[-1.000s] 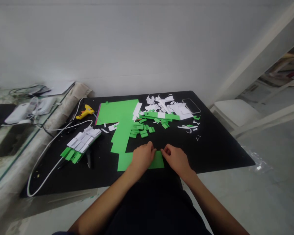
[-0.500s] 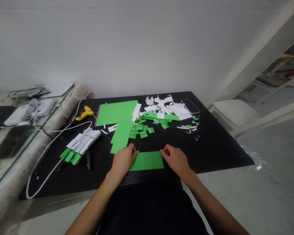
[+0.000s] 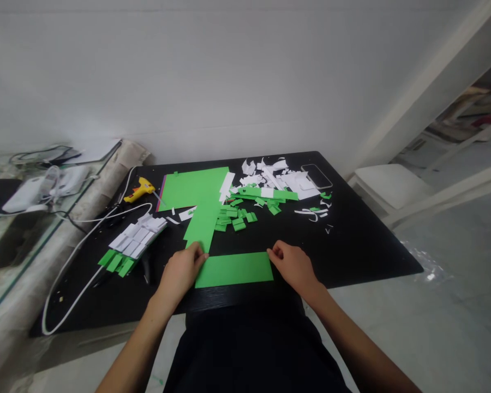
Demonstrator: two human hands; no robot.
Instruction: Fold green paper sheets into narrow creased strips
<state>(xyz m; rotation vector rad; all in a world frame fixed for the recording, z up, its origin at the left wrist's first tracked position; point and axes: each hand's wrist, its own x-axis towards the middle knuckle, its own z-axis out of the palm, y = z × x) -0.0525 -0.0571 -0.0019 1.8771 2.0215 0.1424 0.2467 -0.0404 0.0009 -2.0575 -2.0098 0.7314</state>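
Plainly, in the head view, a green strip (image 3: 235, 270) lies flat along the near edge of the black table (image 3: 364, 243). The left hand (image 3: 182, 268) touches its far left corner, the right hand (image 3: 293, 265) its far right, both half curled; whether either pinches it cannot be told. White scraps (image 3: 297, 184) lie toward the table's back right.

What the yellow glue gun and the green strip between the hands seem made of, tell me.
Glue gun: likely hard plastic, smooth, from its evenly coloured, moulded-looking body.
Green strip: matte paper or thin card, probably; flat, straight-edged, without shine.
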